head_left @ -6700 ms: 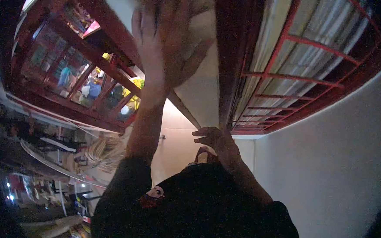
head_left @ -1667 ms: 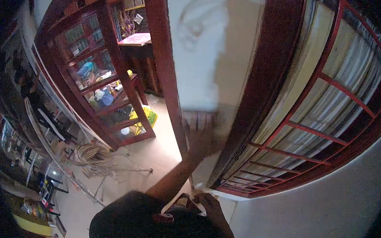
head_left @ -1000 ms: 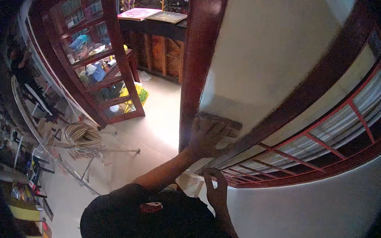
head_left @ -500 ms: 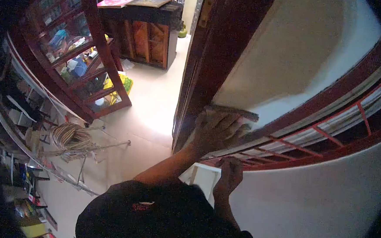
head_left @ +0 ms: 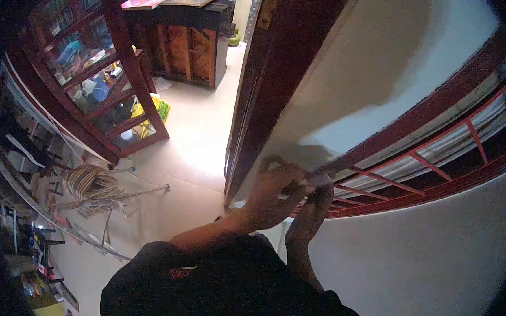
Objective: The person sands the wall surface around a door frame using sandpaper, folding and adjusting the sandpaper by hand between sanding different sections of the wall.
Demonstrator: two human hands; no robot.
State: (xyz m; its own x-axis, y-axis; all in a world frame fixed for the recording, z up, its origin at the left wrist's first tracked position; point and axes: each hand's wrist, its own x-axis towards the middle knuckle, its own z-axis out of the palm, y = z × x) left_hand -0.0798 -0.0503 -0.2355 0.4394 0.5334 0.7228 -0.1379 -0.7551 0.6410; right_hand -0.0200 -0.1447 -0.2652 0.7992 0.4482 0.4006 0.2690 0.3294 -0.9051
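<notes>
My left hand (head_left: pixel 277 194) has its fingers curled in front of the lower end of a pale wall panel (head_left: pixel 357 66). My right hand (head_left: pixel 312 211) meets it from the right, with its fingers bent upward. Between the fingertips of both hands is a small pale item (head_left: pixel 319 178), too blurred to identify. The flat dark tool seen earlier under my left hand cannot be made out. Darker and lighter patches mark the panel, which lies between a dark red frame (head_left: pixel 296 74) and a barred window (head_left: pixel 432 163).
An open glass-paned door (head_left: pixel 146 102) is at the left. Coiled rope (head_left: pixel 89 183) rests near a metal stand (head_left: pixel 141 193) on the floor (head_left: pixel 193 137). Beyond the doorway stands a wooden counter (head_left: pixel 184 52). A plain wall (head_left: pixel 421 255) is at the lower right.
My left hand has come down from the panel to meet my right hand, which has risen. Earlier, my left hand pressed a flat dark tool to the panel. The view has turned toward the doorway.
</notes>
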